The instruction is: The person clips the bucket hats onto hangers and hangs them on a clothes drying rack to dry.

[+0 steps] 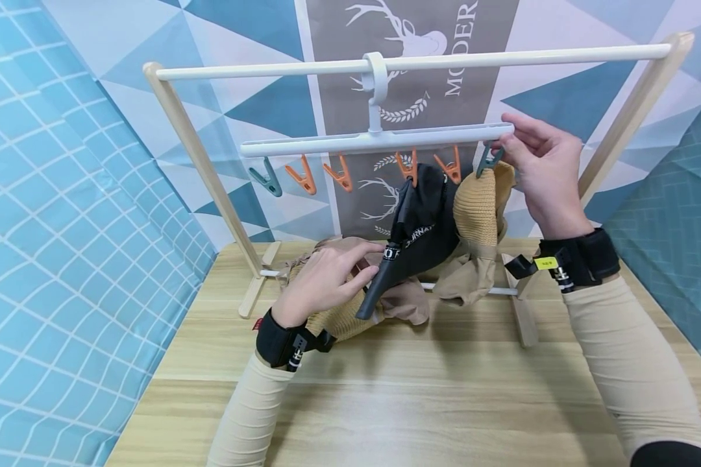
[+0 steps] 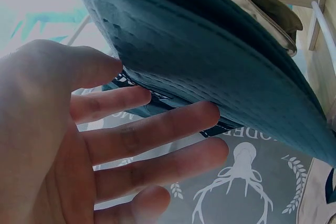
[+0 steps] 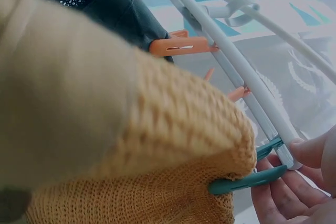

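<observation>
At the right end of the white clip hanger (image 1: 327,141), my right hand (image 1: 552,170) pinches the bar, thumb in front and fingers behind, beside a teal clip (image 1: 489,159). That clip bites a tan knitted hat (image 3: 157,182) with a smooth fabric brim. A black cap (image 1: 429,220) with white lettering hangs from an orange clip (image 1: 407,167), its brim slanting down. My left hand (image 1: 333,275) is beside that brim with fingers extended, not curled round it. In the left wrist view the thumb (image 2: 97,66) and a finger meet the cap's edge.
The hanger hooks over the top rail (image 1: 257,70) of a wooden rack. More orange clips (image 1: 301,174) and a teal clip (image 1: 266,176) hang at its left. Another tan knitted hat (image 1: 344,318) lies on the wooden table (image 1: 385,402) under my left hand. A patterned backdrop (image 1: 257,45) stands behind.
</observation>
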Action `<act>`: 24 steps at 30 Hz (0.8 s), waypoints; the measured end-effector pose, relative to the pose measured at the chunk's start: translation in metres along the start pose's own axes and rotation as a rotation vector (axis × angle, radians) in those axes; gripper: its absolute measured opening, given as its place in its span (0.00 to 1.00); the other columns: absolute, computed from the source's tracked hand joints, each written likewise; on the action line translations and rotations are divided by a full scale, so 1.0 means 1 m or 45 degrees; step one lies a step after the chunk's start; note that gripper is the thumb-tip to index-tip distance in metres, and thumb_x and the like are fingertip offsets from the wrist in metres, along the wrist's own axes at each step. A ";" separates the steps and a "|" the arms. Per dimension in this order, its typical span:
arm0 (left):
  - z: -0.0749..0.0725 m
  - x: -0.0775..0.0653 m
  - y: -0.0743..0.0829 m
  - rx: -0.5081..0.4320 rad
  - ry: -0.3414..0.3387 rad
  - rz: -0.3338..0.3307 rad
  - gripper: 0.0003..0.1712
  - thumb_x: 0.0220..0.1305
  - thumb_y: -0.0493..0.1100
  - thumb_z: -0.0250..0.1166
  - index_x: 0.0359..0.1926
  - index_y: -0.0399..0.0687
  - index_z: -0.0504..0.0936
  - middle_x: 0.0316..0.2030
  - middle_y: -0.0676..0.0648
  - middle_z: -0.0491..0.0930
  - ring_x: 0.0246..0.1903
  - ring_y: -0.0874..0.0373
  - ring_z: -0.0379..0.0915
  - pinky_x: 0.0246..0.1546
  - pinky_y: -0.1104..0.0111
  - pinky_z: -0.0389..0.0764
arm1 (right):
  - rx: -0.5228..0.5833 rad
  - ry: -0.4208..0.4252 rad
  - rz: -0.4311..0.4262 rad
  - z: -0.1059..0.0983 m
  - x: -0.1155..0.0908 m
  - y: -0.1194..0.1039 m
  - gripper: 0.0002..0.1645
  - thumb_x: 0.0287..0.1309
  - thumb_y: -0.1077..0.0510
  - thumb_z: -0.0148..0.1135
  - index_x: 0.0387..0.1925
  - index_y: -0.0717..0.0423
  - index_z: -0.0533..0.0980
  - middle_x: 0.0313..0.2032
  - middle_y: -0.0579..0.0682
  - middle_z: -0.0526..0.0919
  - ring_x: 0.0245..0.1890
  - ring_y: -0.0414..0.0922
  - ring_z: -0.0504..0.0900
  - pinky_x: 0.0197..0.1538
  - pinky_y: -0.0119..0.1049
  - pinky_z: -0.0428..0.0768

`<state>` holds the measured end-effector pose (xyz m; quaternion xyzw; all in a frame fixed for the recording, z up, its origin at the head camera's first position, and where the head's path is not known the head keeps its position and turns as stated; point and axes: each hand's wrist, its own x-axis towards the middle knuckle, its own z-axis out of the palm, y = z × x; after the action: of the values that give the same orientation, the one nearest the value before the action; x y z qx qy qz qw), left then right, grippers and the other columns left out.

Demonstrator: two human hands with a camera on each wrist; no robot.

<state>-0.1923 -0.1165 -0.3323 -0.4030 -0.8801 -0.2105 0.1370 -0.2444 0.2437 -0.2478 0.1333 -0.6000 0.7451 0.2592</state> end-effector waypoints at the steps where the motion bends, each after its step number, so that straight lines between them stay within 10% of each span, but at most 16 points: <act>1: 0.000 0.000 0.000 -0.004 -0.003 0.001 0.22 0.85 0.47 0.62 0.72 0.47 0.84 0.34 0.53 0.92 0.25 0.63 0.80 0.31 0.70 0.74 | 0.002 0.006 -0.006 -0.002 0.000 0.000 0.20 0.74 0.67 0.71 0.64 0.61 0.88 0.43 0.46 0.97 0.42 0.39 0.94 0.53 0.25 0.89; 24: 0.003 0.002 0.000 -0.030 -0.048 -0.037 0.21 0.86 0.48 0.61 0.73 0.53 0.84 0.39 0.53 0.95 0.28 0.63 0.85 0.30 0.71 0.73 | 0.193 0.083 0.069 -0.027 -0.010 -0.011 0.23 0.73 0.66 0.72 0.66 0.63 0.86 0.46 0.52 0.95 0.45 0.44 0.94 0.55 0.28 0.90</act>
<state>-0.1937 -0.1138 -0.3341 -0.3957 -0.8857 -0.2152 0.1126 -0.2275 0.2687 -0.2505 0.1117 -0.5363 0.7991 0.2475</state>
